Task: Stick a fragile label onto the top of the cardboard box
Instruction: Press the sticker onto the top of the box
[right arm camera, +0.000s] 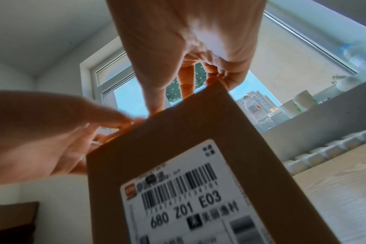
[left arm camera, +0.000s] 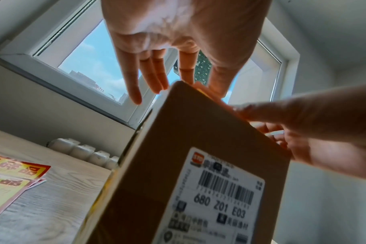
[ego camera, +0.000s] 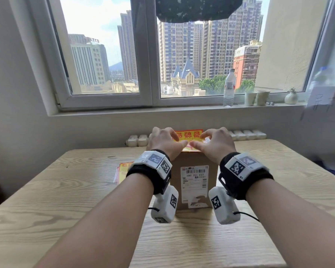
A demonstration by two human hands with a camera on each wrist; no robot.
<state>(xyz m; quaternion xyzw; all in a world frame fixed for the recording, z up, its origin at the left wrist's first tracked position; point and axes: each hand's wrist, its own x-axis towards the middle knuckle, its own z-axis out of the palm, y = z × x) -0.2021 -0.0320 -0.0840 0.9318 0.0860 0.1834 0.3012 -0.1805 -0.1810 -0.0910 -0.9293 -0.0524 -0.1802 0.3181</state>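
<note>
The left hand (ego camera: 163, 141) lies on the left half of the box top, fingers spread and only lightly bent, its thumb reaching inward along the near edge; the wrist view shows the fingers (left arm camera: 148, 74) long and fairly straight above the top edge, curled round nothing. The right hand (ego camera: 218, 142) mirrors it on the right half, thumb pointing in toward the left thumb, the two tips near each other at the near edge. Its fingers (right arm camera: 186, 82) are bent more, tips down on the top; whether they pinch the label's edge cannot be told.

Under and between both hands lies the red-and-yellow rectangular fragile label (ego camera: 189, 135), flat on the top of the box. It has a red border, a yellow field and large red Chinese characters, with a line of smaller print beneath; its middle strip shows between the hands, the rest is covered.

The tall brown cardboard box (ego camera: 193, 161) stands upright in the middle of the pale wood-grain worktop (ego camera: 278, 180). Its near face carries a white shipping label (ego camera: 194, 179) with a barcode and the code 680 Z01 E03, and below it a torn white sticker remnant.

To the left of the box, flat on the worktop, lies a small stack of spare red-and-yellow label sheets (left arm camera: 12, 178). Behind, a clear plastic water bottle (ego camera: 229, 88) and two pale paper cups (ego camera: 256, 98) stand on the windowsill.
</note>
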